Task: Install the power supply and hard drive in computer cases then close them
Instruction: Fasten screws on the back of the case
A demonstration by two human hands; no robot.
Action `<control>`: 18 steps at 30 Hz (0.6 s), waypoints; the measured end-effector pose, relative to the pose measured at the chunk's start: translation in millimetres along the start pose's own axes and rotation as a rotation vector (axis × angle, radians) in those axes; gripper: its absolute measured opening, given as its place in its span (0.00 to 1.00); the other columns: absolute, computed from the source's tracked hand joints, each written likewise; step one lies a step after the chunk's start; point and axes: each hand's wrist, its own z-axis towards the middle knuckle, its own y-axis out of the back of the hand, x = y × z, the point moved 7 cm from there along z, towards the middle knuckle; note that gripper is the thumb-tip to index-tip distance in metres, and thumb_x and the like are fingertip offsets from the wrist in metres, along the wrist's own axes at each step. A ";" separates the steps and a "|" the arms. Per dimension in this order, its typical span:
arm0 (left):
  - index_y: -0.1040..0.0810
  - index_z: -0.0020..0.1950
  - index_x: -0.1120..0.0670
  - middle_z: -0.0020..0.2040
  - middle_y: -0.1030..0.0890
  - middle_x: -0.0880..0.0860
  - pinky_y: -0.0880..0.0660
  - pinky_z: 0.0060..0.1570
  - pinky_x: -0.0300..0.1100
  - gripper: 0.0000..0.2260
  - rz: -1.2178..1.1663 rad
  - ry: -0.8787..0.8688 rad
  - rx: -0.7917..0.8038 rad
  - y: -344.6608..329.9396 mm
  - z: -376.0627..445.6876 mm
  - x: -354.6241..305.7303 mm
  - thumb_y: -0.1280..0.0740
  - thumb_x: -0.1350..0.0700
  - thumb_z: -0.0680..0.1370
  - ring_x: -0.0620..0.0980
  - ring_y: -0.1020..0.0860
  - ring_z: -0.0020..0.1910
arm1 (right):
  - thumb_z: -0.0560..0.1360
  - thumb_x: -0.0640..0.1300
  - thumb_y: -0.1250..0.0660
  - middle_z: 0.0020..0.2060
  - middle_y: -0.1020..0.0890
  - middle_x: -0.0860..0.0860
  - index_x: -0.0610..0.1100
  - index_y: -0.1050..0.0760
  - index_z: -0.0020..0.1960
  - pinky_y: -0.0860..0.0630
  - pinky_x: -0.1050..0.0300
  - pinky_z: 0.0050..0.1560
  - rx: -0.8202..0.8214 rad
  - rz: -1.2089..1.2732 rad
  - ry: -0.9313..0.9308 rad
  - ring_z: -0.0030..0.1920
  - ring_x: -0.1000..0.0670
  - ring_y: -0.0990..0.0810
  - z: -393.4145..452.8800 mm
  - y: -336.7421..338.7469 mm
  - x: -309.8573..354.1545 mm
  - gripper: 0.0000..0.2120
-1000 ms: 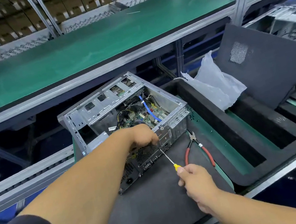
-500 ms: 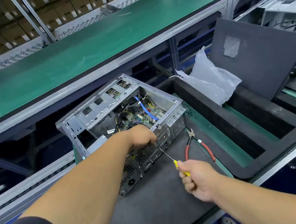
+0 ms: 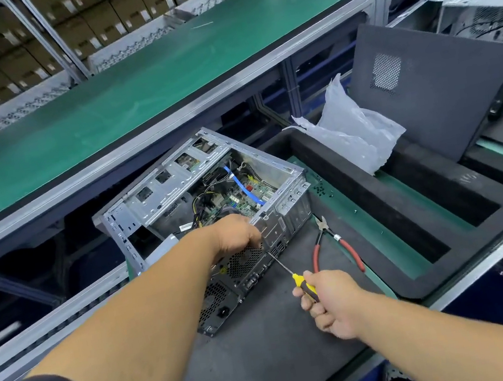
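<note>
Workbench: dark grey mat point(image 3: 269, 352) on an assembly-line bench, with a green shelf point(image 3: 128, 88) running above it and stacked brown cartons point(image 3: 91, 21) on racks behind.
Computer case point(image 3: 208, 197): lies on its side on the mat, open side up, rear panel facing the person; motherboard, a blue cable point(image 3: 245, 188) and yellow-black wiring show inside.
Left hand point(image 3: 239, 233): reaches over the rear top edge of the case, fingers curled down over that edge and gripping it.
Right hand point(image 3: 330, 303): fist closed around the yellow-and-black handle of a screwdriver point(image 3: 293, 274).
Screwdriver shaft: slants up and left, its tip at the case's rear panel just under the left hand; the exact contact spot is hidden.
Pliers point(image 3: 334, 246): red handles, lying on the mat just right of the case, jaws pointing toward it.
Foam tray point(image 3: 409, 198): black, with long slots, to the right of the mat.
Plastic bag point(image 3: 353, 131): clear, crumpled, at the tray's far end.
Side panel point(image 3: 435, 88): dark, with a perforated vent, leaning upright behind the tray.
Second case point(image 3: 484, 5): bare metal, at the far right, partly cut off.
</note>
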 end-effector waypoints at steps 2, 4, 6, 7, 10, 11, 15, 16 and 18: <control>0.25 0.43 0.58 0.42 0.24 0.57 0.28 0.43 0.47 0.04 0.003 -0.043 0.036 -2.0 -0.2 -3.0 0.30 0.62 0.74 0.54 0.27 0.41 | 0.80 0.55 0.33 0.43 0.20 0.56 0.53 0.24 0.54 0.33 0.62 0.34 -0.213 -0.464 0.394 0.37 0.56 0.25 -12.4 8.9 19.6 0.08; 0.26 0.46 0.60 0.43 0.26 0.59 0.30 0.41 0.48 0.05 -0.031 -0.059 0.060 -2.5 -0.2 -3.0 0.31 0.64 0.73 0.54 0.28 0.40 | 0.78 0.51 0.31 0.50 0.24 0.58 0.58 0.29 0.58 0.28 0.59 0.45 -0.214 -0.517 0.737 0.49 0.55 0.23 -16.6 1.7 49.4 0.11; 0.27 0.46 0.60 0.42 0.26 0.59 0.31 0.42 0.49 0.06 -0.094 -0.064 0.072 -3.2 0.5 -1.4 0.31 0.65 0.73 0.54 0.28 0.41 | 0.79 0.45 0.32 0.48 0.23 0.57 0.54 0.26 0.56 0.27 0.58 0.46 -0.235 -0.515 0.781 0.46 0.55 0.24 -12.4 2.0 48.4 0.08; 0.27 0.45 0.60 0.42 0.26 0.59 0.30 0.42 0.48 0.05 -0.103 -0.068 0.075 -3.8 1.0 -1.1 0.31 0.65 0.73 0.54 0.28 0.41 | 0.79 0.43 0.31 0.44 0.21 0.56 0.52 0.24 0.54 0.26 0.60 0.40 -0.191 -0.500 0.704 0.40 0.56 0.24 -12.5 6.5 35.7 0.06; 0.26 0.43 0.60 0.41 0.27 0.58 0.31 0.40 0.47 0.05 -0.074 -0.079 0.083 -4.0 3.3 -1.0 0.30 0.64 0.74 0.54 0.29 0.39 | 0.80 0.37 0.33 0.32 0.23 0.48 0.42 0.22 0.49 0.40 0.63 0.19 0.045 0.232 0.056 0.22 0.55 0.36 5.9 2.8 9.4 0.02; 0.26 0.43 0.60 0.41 0.27 0.58 0.32 0.39 0.46 0.06 -0.081 -0.082 0.088 -4.5 3.3 -1.2 0.30 0.64 0.74 0.53 0.29 0.39 | 0.81 0.37 0.34 0.31 0.24 0.46 0.41 0.22 0.49 0.42 0.65 0.17 0.088 0.380 -0.081 0.22 0.56 0.37 3.2 0.9 4.5 0.03; 0.28 0.44 0.58 0.41 0.27 0.58 0.31 0.40 0.46 0.07 -0.151 -0.078 0.093 -5.6 2.3 -1.6 0.32 0.66 0.73 0.53 0.29 0.39 | 0.81 0.46 0.35 0.36 0.16 0.53 0.51 0.21 0.54 0.32 0.63 0.27 -0.184 -0.519 0.479 0.30 0.55 0.24 -8.3 7.3 28.3 0.04; 0.28 0.44 0.58 0.41 0.27 0.58 0.30 0.40 0.47 0.07 -0.175 -0.070 0.095 -6.0 2.0 -0.9 0.32 0.67 0.73 0.54 0.28 0.39 | 0.82 0.48 0.36 0.39 0.16 0.54 0.54 0.23 0.55 0.29 0.60 0.32 -0.267 -0.811 0.681 0.36 0.55 0.21 -13.6 1.5 34.7 0.05; 0.27 0.44 0.58 0.41 0.26 0.59 0.30 0.41 0.49 0.06 -0.191 -0.059 0.098 -6.1 2.0 -0.1 0.33 0.67 0.73 0.55 0.28 0.40 | 0.82 0.48 0.37 0.39 0.15 0.51 0.53 0.22 0.55 0.28 0.59 0.32 -0.248 -0.791 0.702 0.35 0.53 0.21 -9.0 -0.8 39.3 0.06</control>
